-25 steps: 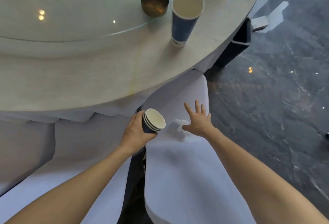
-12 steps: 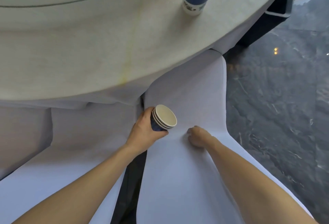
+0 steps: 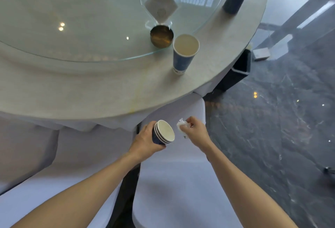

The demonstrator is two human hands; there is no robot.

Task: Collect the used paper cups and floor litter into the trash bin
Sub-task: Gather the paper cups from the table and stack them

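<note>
A round table (image 3: 90, 90) fills the upper left, a white-covered chair (image 3: 172, 182) below it. At six o'clock the left hand (image 3: 145, 140) grips a stack of paper cups (image 3: 164, 132); just right, the right hand (image 3: 196, 130) pinches a crumpled tissue (image 3: 181, 124). At twelve o'clock, one blue paper cup (image 3: 184, 54) stands upright on the table.

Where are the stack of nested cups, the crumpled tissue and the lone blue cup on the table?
stack of nested cups (image 3: 165, 131), head view, inner wall of the top cup.
crumpled tissue (image 3: 181, 125), head view, white wad.
lone blue cup (image 3: 181, 61), head view, blue side wall.
</note>
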